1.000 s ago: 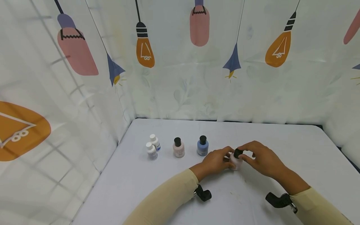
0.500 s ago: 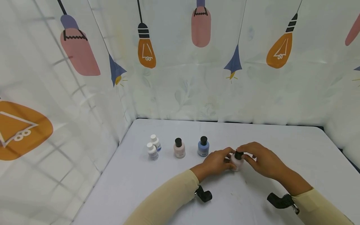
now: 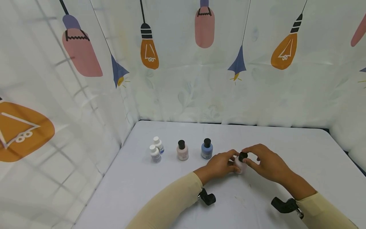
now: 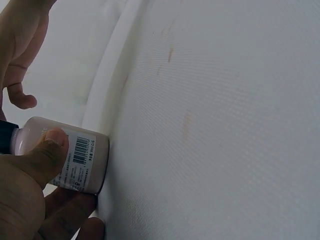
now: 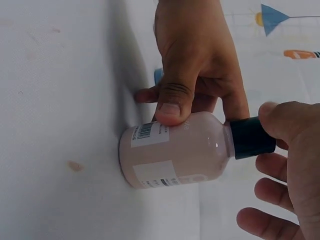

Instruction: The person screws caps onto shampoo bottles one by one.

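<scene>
A pale pink bottle [image 5: 190, 150] with a white barcode label stands upright on the white table. My left hand [image 3: 219, 164] grips its body, the thumb [image 4: 52, 142] lying over the label. The bottle's dark cap [image 5: 251, 138] sits on the neck, and my right hand [image 3: 264, 162] pinches it between thumb and forefinger. In the right wrist view the other fingers [image 5: 265, 222] of that hand spread below the cap, off the bottle. Part of the bottle is hidden behind my left fingers in the head view.
Left of my hands stand a blue bottle [image 3: 206, 151] with a black cap, another pale pink bottle [image 3: 182, 152], and two small white-capped bottles, one nearer [image 3: 155, 156] and one behind [image 3: 158, 145]. A printed curtain [image 3: 177, 79] hangs behind the table [image 3: 137, 197].
My right thumb and forefinger have shifted round the cap, while the left hand keeps its grip on the pale pink bottle. The other bottles stand where they were.
</scene>
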### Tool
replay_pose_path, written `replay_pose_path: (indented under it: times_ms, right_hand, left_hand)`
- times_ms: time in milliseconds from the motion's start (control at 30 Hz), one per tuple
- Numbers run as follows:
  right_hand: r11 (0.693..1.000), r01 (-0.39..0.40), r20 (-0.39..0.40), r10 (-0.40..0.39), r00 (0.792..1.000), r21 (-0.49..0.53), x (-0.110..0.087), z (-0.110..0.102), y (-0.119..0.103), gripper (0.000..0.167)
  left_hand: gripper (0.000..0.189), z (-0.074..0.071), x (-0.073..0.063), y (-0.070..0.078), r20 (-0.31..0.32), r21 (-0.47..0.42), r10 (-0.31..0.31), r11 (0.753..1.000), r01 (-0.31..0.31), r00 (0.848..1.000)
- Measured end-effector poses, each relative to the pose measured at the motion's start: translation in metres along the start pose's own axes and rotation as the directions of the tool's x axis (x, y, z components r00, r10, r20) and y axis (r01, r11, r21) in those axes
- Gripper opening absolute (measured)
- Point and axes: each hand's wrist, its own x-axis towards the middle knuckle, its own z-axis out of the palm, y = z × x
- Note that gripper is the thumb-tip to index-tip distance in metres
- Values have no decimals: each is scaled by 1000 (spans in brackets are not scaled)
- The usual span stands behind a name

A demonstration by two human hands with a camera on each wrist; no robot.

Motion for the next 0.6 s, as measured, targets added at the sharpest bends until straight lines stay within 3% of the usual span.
replay_pose_path:
  times_ms: [167, 267, 400, 600]
  right_hand:
    - [984, 176, -79, -175, 981, 8, -1, 2, 5, 49]
    - [971, 237, -111, -236, 965, -3, 1, 3, 7, 50]
    - [980, 197, -117, -199, 973, -25, 2, 3, 6, 39]
    - [997, 58, -74, -61, 995, -47, 2, 4, 1, 28]
  left_hand:
    - [54, 0, -1, 0, 2, 3, 4, 1000, -4, 1000]
    - [54, -1, -1, 0, 3, 2, 7, 1000, -7, 1000]
    - [54, -1, 0, 0, 3, 7, 2, 1000, -2, 1000]
    - [53, -1, 0, 1, -3, 12, -1, 1000, 1, 1000]
